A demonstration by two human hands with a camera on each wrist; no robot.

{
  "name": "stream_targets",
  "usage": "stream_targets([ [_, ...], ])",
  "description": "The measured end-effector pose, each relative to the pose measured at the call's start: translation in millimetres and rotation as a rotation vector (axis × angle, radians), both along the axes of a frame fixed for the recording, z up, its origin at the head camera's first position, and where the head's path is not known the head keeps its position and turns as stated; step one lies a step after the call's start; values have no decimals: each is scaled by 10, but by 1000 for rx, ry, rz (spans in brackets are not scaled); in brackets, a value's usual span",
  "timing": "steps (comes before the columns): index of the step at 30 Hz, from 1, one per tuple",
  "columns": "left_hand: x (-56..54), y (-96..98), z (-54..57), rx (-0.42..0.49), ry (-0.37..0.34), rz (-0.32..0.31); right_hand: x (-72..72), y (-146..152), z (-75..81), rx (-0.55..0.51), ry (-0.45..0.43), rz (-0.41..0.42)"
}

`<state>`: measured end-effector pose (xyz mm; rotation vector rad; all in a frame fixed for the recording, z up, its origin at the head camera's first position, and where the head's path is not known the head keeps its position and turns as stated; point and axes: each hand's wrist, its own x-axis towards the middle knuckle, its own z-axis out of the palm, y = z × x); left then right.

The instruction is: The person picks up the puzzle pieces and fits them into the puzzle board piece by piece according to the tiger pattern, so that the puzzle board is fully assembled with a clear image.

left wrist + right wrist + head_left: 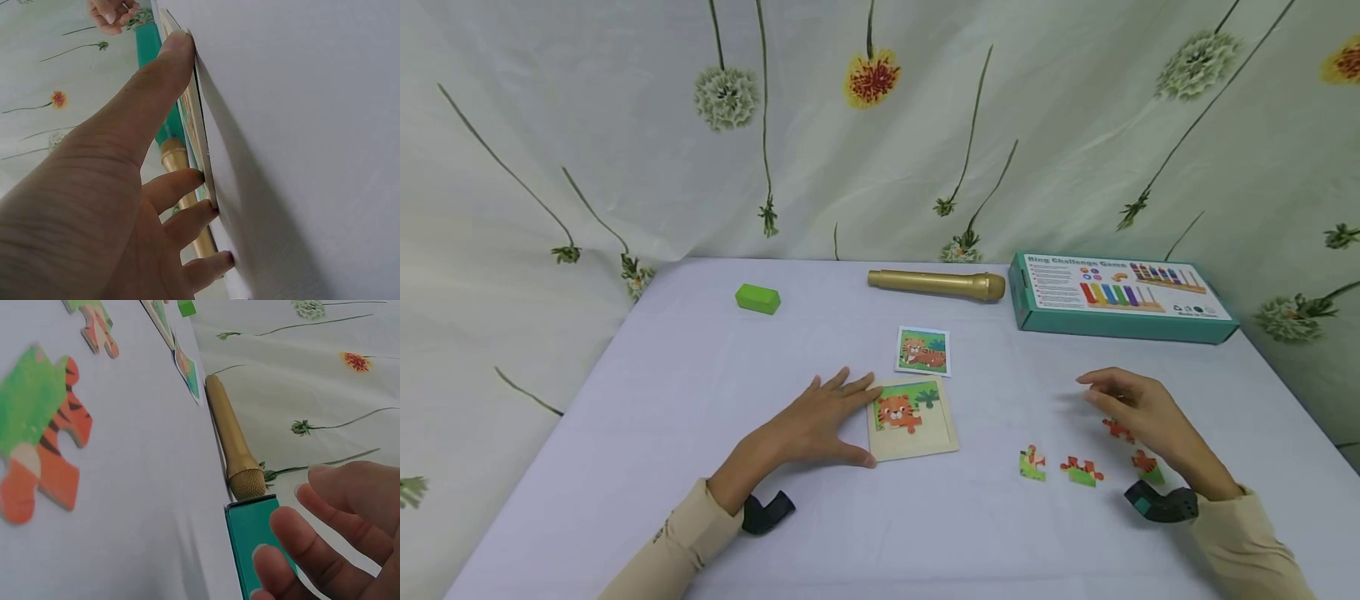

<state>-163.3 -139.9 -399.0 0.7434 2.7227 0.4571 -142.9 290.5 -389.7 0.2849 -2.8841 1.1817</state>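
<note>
My left hand (820,421) is spread at the left side of a wooden puzzle board (940,429). In the left wrist view, its thumb (178,53) and fingertips touch the board's edge. Joined pieces with a tiger's face and a green plant fill the upper part of the board. Over on the right, my right hand (1138,408) hovers above the table with loosely bent fingers and nothing between them. Near and below it lie several loose puzzle pieces: a green-and-orange piece (1032,465), a wider piece (1082,473), an orange piece (1118,430) and another piece (1147,467) close to the wrist.
A tiger picture card (922,351) lies just behind the board. Farther back are a green block (757,298), a gold toy microphone (936,284) and a teal Ring Challenge Game box (1123,296). A flowered cloth (820,167) hangs behind the white-covered table (647,417).
</note>
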Motion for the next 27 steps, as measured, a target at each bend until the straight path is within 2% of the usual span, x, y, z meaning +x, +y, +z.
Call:
stream_targets([
  [16, 0, 2, -9, 3, -2, 1, 23, 215, -80, 40, -14, -80],
  [27, -7, -4, -9, 2, 0, -4, 58, 337, -115, 103, -38, -76],
])
